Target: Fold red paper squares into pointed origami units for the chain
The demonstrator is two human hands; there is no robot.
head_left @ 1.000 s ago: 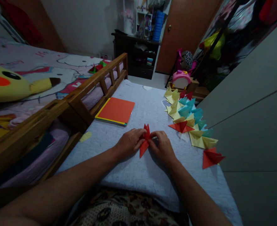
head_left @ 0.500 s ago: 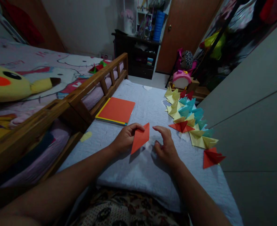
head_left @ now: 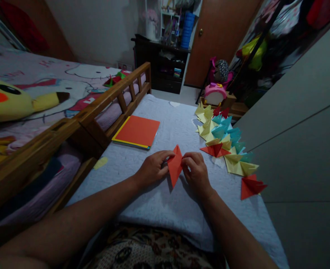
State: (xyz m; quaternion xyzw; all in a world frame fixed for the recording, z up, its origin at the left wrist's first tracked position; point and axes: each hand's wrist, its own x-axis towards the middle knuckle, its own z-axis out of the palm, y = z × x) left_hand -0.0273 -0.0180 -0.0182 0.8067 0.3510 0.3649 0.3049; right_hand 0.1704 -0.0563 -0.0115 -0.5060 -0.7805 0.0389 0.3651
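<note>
Red paper [head_left: 175, 168], folded to a narrow diamond, and I had it right there in my head view, between the two hands over the pale sheet [head_left: 165, 211], one point aimed away from the wearer, the other back towards them. Left hand [head_left: 153, 164]: closed, fingers and thumb pinched on the left edge! Right hand [head_left: 197, 172]: fingertips bunched on the right edge, gripping there too. Whether the lower point touched the sheet, I couldn't tell.

Out to the right, what a crowd! I picked out a red bird [head_left: 250, 188] closest to the wearer, a yellow bird [head_left: 237, 166] just beyond, a second red bird [head_left: 215, 150] beside that, then blue birds [head_left: 222, 130] bunched against more yellow ones. Over on the left lay a paper stack [head_left: 139, 129], orange on top with a yellow border, near the wooden rail [head_left: 111, 98]. Past that rail, a yellow plush toy [head_left: 8, 102] rested on the bed.
</note>
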